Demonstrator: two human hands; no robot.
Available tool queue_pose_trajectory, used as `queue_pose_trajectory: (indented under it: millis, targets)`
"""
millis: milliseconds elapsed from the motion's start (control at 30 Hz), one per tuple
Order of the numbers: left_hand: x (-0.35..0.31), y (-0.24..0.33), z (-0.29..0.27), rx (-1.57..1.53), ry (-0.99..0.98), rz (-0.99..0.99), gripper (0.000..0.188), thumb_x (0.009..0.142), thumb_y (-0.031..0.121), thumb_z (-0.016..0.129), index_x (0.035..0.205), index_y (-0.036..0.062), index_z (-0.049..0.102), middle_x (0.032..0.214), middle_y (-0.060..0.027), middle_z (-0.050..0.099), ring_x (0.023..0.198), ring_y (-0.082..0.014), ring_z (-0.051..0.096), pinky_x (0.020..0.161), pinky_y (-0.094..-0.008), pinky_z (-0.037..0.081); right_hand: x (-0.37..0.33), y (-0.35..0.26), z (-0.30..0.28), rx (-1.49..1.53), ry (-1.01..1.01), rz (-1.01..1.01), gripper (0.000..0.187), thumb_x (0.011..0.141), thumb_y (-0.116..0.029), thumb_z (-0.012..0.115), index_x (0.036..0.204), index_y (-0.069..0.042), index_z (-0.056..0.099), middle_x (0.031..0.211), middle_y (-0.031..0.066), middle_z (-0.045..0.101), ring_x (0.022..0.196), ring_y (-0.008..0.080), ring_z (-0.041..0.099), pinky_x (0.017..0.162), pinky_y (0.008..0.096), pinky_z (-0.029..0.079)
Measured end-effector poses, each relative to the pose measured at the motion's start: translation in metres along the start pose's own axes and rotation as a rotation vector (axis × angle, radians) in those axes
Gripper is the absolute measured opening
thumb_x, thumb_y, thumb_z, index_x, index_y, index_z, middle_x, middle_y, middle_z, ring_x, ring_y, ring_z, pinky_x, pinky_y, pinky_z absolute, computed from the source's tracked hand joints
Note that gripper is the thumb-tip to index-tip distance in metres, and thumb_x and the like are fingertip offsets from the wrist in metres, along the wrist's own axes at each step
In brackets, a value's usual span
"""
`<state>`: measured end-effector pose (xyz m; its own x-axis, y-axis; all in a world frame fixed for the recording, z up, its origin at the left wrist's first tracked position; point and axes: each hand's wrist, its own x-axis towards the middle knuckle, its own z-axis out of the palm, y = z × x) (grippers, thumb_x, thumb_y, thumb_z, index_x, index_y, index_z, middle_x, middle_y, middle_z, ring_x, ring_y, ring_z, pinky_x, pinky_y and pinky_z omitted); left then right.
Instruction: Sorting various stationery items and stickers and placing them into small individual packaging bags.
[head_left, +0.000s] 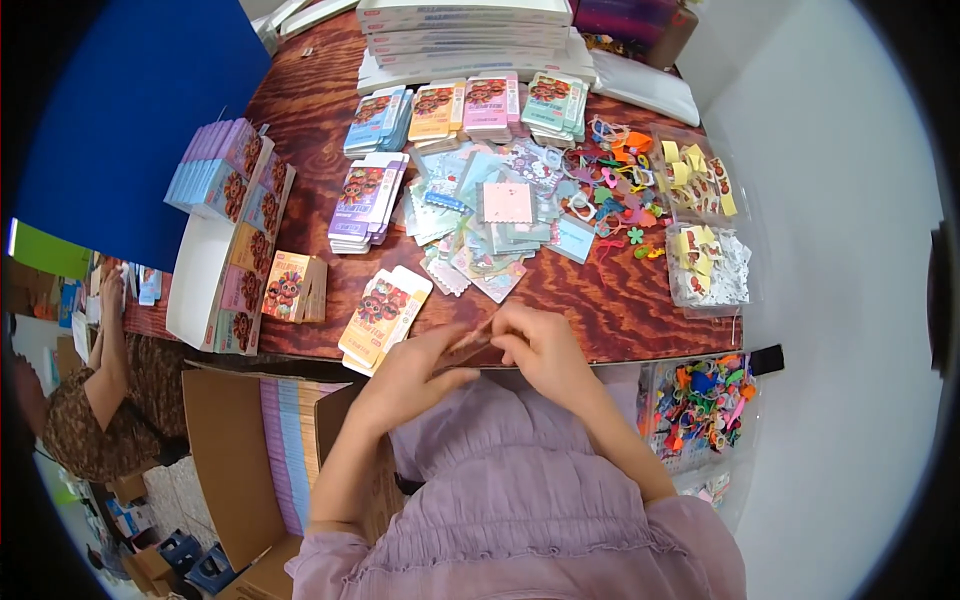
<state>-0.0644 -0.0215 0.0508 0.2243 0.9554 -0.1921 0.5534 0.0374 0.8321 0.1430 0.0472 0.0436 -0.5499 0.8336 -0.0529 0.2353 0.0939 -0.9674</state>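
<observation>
My left hand (422, 362) is over the table's front edge, its fingers stretched toward the right and its thumb held apart. Against its fingertips, my right hand (540, 352) has its fingers curled in a pinch. Whatever is between the fingertips is too small or hidden to make out. Just left of my left hand, a flat orange printed carton (385, 312) lies on another. Beyond both hands spreads a loose heap of small clear packets with pastel cards (480, 215). A pink square card (507, 203) tops the heap.
Flat carton stacks, among them a purple one (365, 200), line the back. Colourful trinkets (615, 190) and a clear sticker tray (715, 270) are at right. Filled cartons stand by a white display box (200, 290) at left. Below is a cardboard box (225, 440). Another person (100, 410) works far left.
</observation>
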Motion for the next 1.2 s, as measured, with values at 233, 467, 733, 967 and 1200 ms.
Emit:
queue_pose_trajectory:
  millis: [233,467,733,967,1200]
  targets:
    - [0.012,-0.013,0.018,-0.701,-0.264,0.071,0.057,0.081,0.019,0.082,0.129,-0.0001,0.058,0.118,-0.0124,0.068,0.111,-0.0188,0.062,0.096,-0.0343,0.048,-0.018,-0.032,-0.003,-0.212,-0.071,-0.212,0.007,0.086,-0.004,0.061,0.089,-0.001,0.056,0.080,0.0163,0.060,0.073,0.0342,0.062,0.063,0.0402,0.047]
    - [0.012,0.008,0.041,-0.860,-0.011,-0.242,0.045,0.079,0.012,0.084,0.119,0.0021,0.066,0.103,-0.0031,0.072,0.093,-0.0100,0.066,0.082,-0.0278,0.054,-0.024,-0.034,-0.027,-0.297,0.228,-0.297,0.021,0.076,-0.004,0.076,0.094,-0.003,0.065,0.101,0.0135,0.064,0.090,0.0296,0.065,0.074,0.0359,0.053]
    - [0.024,0.000,0.072,-1.204,0.053,-0.074,0.036,0.088,0.019,0.076,0.117,0.0011,0.065,0.107,-0.0051,0.071,0.097,-0.0136,0.067,0.084,-0.0299,0.054,-0.021,-0.005,-0.016,0.343,0.137,-0.138,0.022,0.092,-0.002,0.064,0.113,0.000,0.069,0.107,0.0053,0.060,0.096,0.0125,0.059,0.076,0.0258,0.050]
    - [0.013,-0.010,0.077,-1.119,0.289,-0.041,0.035,0.096,0.013,0.066,0.127,-0.0022,0.059,0.114,-0.0057,0.068,0.098,-0.0107,0.064,0.085,-0.0291,0.053,-0.021,0.010,-0.013,0.197,0.266,-0.158,0.015,0.092,-0.001,0.066,0.107,0.001,0.067,0.095,0.0035,0.065,0.088,0.0089,0.061,0.074,0.0234,0.050]
    - [0.006,0.029,0.058,-0.819,0.547,0.058,0.037,0.093,-0.005,0.062,0.129,0.0007,0.059,0.105,-0.0072,0.069,0.097,-0.0135,0.065,0.083,-0.0292,0.053,-0.025,0.017,-0.021,0.323,0.251,-0.084,0.016,0.091,0.002,0.067,0.106,-0.001,0.061,0.101,0.0043,0.065,0.084,0.0059,0.061,0.073,0.0216,0.050]
